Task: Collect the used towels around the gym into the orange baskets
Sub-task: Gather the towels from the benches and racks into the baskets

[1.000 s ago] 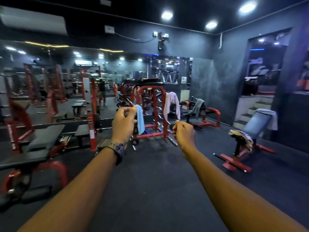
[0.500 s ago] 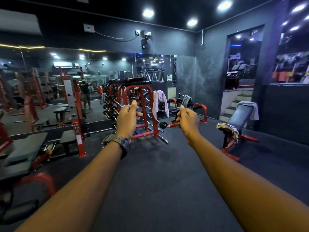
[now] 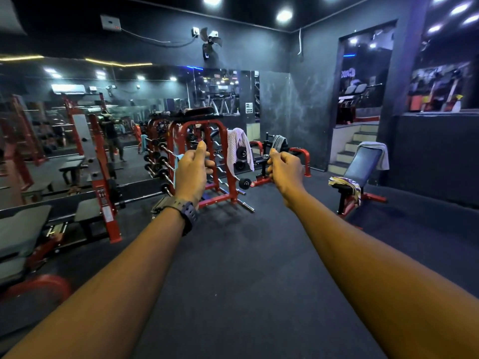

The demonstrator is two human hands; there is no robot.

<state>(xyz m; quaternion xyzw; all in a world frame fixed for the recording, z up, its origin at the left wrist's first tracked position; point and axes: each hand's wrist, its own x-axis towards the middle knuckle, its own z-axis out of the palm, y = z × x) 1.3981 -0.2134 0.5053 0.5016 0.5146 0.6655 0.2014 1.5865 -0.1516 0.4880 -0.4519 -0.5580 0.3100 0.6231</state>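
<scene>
Ahead, a wide stretch of dark rubber floor (image 3: 233, 255) lies open between the person and the equipment, with both bare forearms reaching forward over it. The left edge of this open floor is lined by red-framed benches (image 3: 28, 229) and a long wall mirror (image 3: 116, 104). The right edge is bounded by a dark wall (image 3: 435, 156) with steps (image 3: 352, 146) rising at the far corner.

The left hand (image 3: 193, 172), with a dark watch (image 3: 185, 211) on its wrist, is curled with the thumb up. A light blue towel (image 3: 177, 168) shows just at its left side, but I cannot tell whether the hand grips it or it hangs farther off. The right hand (image 3: 285, 172) is loosely curled and holds nothing visible.

Beyond the hands stands a red dumbbell rack (image 3: 207, 161), and a white towel (image 3: 238, 149) hangs over its right end, between the two hands in the view. A grey towel (image 3: 278, 142) is draped on a red machine (image 3: 302, 158) just above the right hand. Well to the right, an incline bench (image 3: 363, 164) carries a pale towel (image 3: 381, 151) over its backrest and a striped towel (image 3: 344, 183) on its seat.
</scene>
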